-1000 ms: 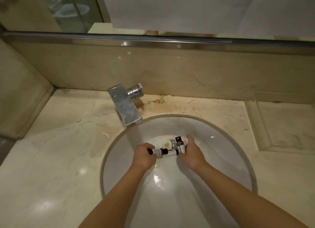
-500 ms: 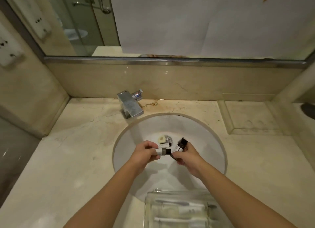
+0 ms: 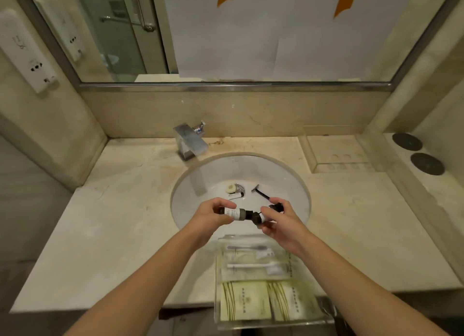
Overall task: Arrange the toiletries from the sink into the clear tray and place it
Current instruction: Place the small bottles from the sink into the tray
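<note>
Both hands up over the sink's six o'clock rim, left hand gripping a small bottle, right hand pinching two more, likely heading for the clear tray on the counter below.

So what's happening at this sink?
A person is clearing toiletries out of the sink. The left hand holds one small bottle, and the right hand holds another bottle or two. A razor and soap lie in the basin. The clear tray holds toothbrushes and packets.
</note>
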A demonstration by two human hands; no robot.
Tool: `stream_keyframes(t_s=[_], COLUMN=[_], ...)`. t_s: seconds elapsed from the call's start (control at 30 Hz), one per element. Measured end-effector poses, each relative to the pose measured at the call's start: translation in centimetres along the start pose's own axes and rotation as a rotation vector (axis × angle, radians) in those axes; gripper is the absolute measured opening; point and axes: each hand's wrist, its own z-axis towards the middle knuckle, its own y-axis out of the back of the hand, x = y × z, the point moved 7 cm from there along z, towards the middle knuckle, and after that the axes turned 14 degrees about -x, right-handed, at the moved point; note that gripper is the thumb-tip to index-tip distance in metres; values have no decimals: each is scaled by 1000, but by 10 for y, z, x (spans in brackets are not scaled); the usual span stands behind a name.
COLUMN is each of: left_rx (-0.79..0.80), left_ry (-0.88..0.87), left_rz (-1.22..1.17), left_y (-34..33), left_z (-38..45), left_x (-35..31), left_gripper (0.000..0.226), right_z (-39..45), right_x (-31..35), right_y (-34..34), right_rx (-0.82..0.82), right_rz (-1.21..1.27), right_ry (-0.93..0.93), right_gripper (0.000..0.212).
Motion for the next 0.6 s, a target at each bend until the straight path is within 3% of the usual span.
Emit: stream_keyframes(t_s=[0.17, 0.37, 0.6], left_rx=[47, 78, 69], left_ry=[45, 72, 5], left_rz=[-59, -39, 152], left_y=[1, 1, 5], left_z=[-23, -46, -70], left_x=[13, 32, 43], left_gripper=[33, 39, 34], right_z=[-11, -24, -40], right_x=[-17, -36, -57], right_y=[16, 38, 53], right_rx=[-57, -121, -11], right_rz=[-38, -226, -195], right_ry=[-4, 34, -53], right_gripper=[18, 41, 24])
